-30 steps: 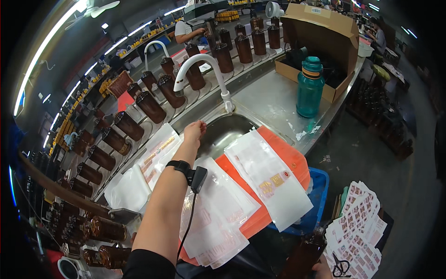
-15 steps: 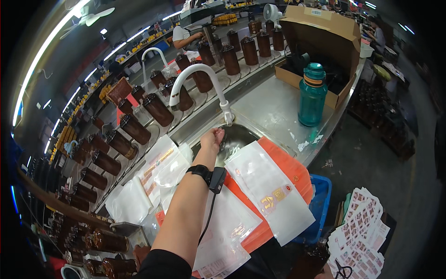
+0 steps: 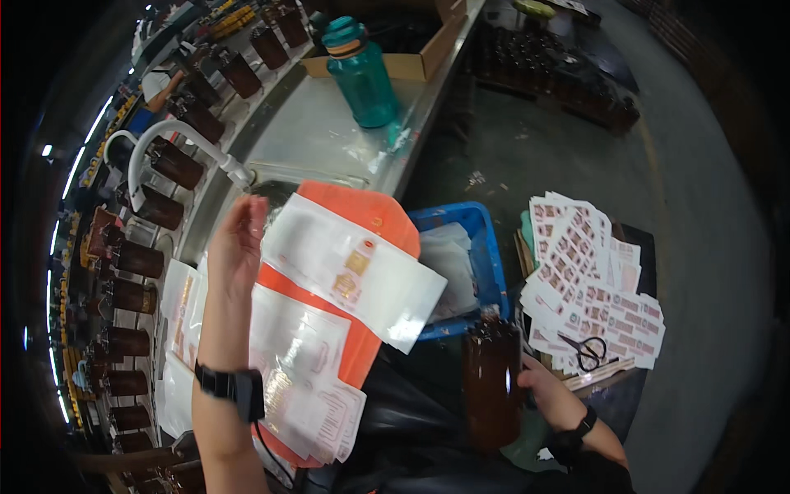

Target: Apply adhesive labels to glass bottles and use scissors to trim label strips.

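Note:
Lifted beside the sink (image 3: pixel 276 191), my left hand (image 3: pixel 237 239) has loosely bent fingers and nothing visible in them; it is slightly blurred. A white label sheet with gold print (image 3: pixel 354 259) lies close to its fingertips, on top of an orange sheet (image 3: pixel 374 206). More clear-backed label sheets (image 3: pixel 300 329) lie in front of me. On the right, my right hand (image 3: pixel 536 383) grips the side of a dark brown bottle (image 3: pixel 492 379), held upright near my lap. The bottle hides part of that hand's fingers.
A white curved tap (image 3: pixel 185 132) rises over the sink. On the steel counter stand a teal water bottle (image 3: pixel 362 78) and an open cardboard box (image 3: pixel 436 49). Brown bottles (image 3: pixel 140 257) line a conveyor at left. A blue crate (image 3: pixel 485 247), printed sheets (image 3: pixel 576 263) and scissors (image 3: pixel 588 354) are at right.
My view has swung to the right. My left hand has come up out of the sink. The right hand and its brown bottle, mostly cut off before, are now plainly in view.

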A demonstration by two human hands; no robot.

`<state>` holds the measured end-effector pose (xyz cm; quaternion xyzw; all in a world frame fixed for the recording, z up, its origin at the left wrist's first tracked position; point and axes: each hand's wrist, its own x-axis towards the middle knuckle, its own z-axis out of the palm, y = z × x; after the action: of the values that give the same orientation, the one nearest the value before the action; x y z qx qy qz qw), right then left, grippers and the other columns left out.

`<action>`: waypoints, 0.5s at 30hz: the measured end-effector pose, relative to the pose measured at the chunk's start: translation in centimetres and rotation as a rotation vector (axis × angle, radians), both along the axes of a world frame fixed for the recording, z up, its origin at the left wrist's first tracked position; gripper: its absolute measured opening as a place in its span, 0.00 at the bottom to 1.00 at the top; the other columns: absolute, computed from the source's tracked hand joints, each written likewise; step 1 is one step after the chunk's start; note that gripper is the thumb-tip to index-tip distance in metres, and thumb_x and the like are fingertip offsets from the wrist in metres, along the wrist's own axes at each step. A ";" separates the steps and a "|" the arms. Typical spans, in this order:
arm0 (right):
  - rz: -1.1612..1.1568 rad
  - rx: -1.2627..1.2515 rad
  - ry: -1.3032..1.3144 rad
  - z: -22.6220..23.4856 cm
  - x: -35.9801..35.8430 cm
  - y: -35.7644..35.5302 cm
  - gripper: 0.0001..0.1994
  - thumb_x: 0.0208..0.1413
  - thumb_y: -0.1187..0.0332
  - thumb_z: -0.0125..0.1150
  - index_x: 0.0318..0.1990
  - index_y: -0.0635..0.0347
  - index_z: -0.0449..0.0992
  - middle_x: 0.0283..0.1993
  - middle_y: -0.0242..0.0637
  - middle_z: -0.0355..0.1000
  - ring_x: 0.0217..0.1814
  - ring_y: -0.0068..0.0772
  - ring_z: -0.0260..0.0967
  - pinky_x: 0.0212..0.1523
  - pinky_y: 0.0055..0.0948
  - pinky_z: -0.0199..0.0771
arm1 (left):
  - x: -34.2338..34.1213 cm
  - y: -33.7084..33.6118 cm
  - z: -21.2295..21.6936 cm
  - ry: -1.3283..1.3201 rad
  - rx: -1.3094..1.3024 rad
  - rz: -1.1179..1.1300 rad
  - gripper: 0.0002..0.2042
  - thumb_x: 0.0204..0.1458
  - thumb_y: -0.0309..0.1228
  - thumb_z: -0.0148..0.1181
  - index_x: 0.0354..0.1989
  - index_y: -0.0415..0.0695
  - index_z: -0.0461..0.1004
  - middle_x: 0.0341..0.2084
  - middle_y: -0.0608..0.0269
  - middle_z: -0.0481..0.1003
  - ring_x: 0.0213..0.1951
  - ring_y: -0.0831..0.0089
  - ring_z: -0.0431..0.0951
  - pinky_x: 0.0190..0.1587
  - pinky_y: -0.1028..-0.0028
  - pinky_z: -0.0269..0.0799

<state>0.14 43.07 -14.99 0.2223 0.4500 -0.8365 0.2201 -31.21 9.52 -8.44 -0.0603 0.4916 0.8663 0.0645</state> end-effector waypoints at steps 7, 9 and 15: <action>0.006 -0.036 -0.004 -0.8 1.4 -2.6 0.32 0.54 0.52 0.56 0.62 0.64 0.61 0.57 0.40 0.69 0.58 0.33 0.69 0.60 0.35 0.66 | 19.8 14.4 -2.9 0.619 -0.830 -0.798 0.16 0.62 0.32 0.47 0.54 0.35 0.68 0.52 0.52 0.70 0.59 0.55 0.66 0.61 0.61 0.62; -0.105 -0.204 -0.118 -0.7 2.1 -3.7 0.25 0.63 0.54 0.44 0.62 0.62 0.62 0.59 0.39 0.68 0.60 0.34 0.66 0.63 0.36 0.64 | 21.8 14.6 -5.1 0.948 -0.896 -0.767 0.19 0.62 0.31 0.47 0.58 0.35 0.64 0.57 0.50 0.66 0.63 0.50 0.61 0.63 0.59 0.58; -0.139 -0.185 -0.160 -1.3 3.0 -4.0 0.27 0.60 0.54 0.48 0.62 0.61 0.62 0.59 0.38 0.68 0.61 0.33 0.66 0.62 0.35 0.63 | 22.9 15.6 -7.4 0.614 -0.834 -0.547 0.23 0.62 0.33 0.44 0.62 0.34 0.56 0.58 0.40 0.61 0.59 0.46 0.64 0.63 0.59 0.57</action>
<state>3.18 39.07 -16.31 0.2976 0.3353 -0.8673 0.2162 -8.30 25.08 -15.89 0.3023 0.7849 0.5293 0.1114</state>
